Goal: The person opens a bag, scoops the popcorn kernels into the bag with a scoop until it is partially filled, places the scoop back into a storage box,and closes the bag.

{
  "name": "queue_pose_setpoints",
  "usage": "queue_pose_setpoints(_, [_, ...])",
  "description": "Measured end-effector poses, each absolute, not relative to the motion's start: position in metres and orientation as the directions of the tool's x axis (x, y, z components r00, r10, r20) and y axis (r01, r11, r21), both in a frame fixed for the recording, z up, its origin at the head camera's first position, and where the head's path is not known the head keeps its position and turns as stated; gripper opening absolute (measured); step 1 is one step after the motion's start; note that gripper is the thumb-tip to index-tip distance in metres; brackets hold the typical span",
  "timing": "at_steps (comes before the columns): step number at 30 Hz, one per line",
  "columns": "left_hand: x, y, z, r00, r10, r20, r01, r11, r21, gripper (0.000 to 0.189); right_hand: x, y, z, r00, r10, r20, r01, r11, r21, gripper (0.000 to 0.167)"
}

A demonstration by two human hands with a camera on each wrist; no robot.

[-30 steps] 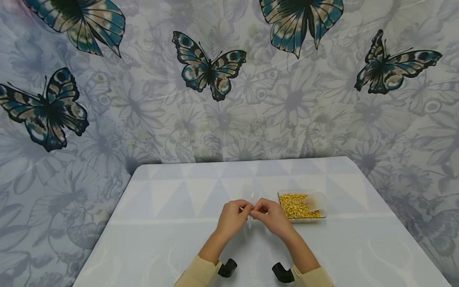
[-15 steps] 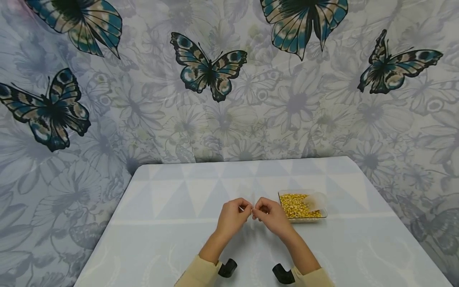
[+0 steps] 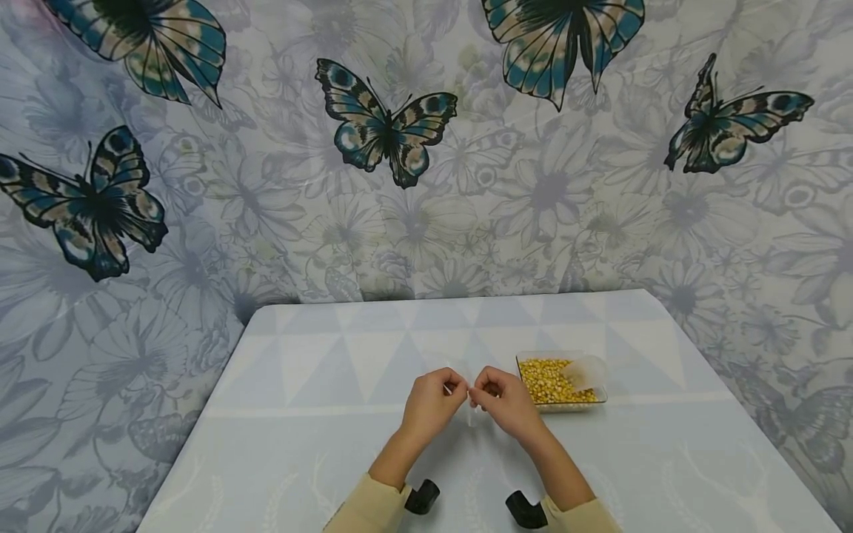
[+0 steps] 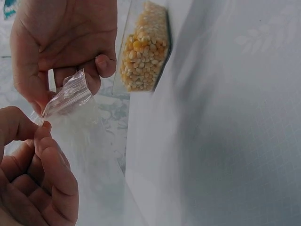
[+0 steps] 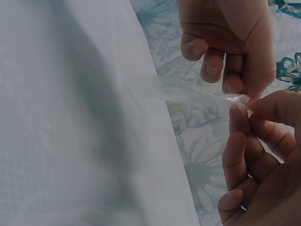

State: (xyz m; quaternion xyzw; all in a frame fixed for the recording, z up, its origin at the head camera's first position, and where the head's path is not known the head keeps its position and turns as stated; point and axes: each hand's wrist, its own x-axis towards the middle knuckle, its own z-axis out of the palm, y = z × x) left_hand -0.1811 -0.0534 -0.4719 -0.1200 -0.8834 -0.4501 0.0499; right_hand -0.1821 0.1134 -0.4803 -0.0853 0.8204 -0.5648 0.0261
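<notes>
A clear zip-lock plastic bag (image 4: 77, 101) hangs between my two hands, its zip strip at the top. My left hand (image 3: 433, 403) pinches the bag's top edge between thumb and forefinger. Right across from it, my right hand (image 3: 504, 401) pinches the same edge, the fingertips of both hands nearly meeting. In the right wrist view the bag (image 5: 202, 96) is seen almost edge-on, as a thin, see-through strip. No contents show in it. The other fingers of both hands are loosely curled.
Just right of my right hand, a clear rectangular dish (image 3: 566, 408) of yellow corn kernels (image 3: 546, 379) stands on the white patterned table (image 3: 320, 459). A translucent, pale cup-like piece (image 3: 588, 373) lies on the kernels. Behind the table hangs a butterfly-print backdrop (image 3: 426, 244).
The fingertips of my hands have drawn slightly apart along the bag's edge, and the hanging bag has shifted a little. Both hands otherwise stay in place; the dish has not moved.
</notes>
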Motion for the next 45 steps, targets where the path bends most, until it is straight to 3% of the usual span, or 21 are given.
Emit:
queue_pose_setpoints(11, [-0.182,-0.057,-0.476,-0.961,0.198,0.194,0.276,0.594,0.755,0.012,-0.179,0.114,-0.486,-0.985,-0.154,0.082,-0.133,0.359,-0.924,0.017])
queue_pose_setpoints(18, [-0.184,-0.064,-0.474,-0.961,0.165,0.220,0.275,0.614,0.740,0.014,-0.182,0.123,-0.487,-0.999,-0.020,0.034,-0.039,0.343,-0.939,0.017])
queue_pose_setpoints(26, [-0.184,-0.059,-0.474,-0.977,0.173,0.126,0.203,0.565,0.800,0.011,-0.180,0.112,-0.482,-0.990,-0.059,0.129,-0.142,0.411,-0.900,0.015])
queue_pose_setpoints(36, [-0.186,-0.055,-0.478,-0.975,0.198,0.104,0.185,0.448,0.875,0.010,-0.181,0.106,-0.481,-0.974,-0.058,0.219,-0.222,0.437,-0.872,0.018])
queue_pose_setpoints(45, [-0.188,-0.058,-0.476,-0.983,0.155,0.098,0.159,0.455,0.876,0.003,-0.189,0.108,-0.481,-0.972,0.002,0.237,-0.207,0.478,-0.854,0.019])
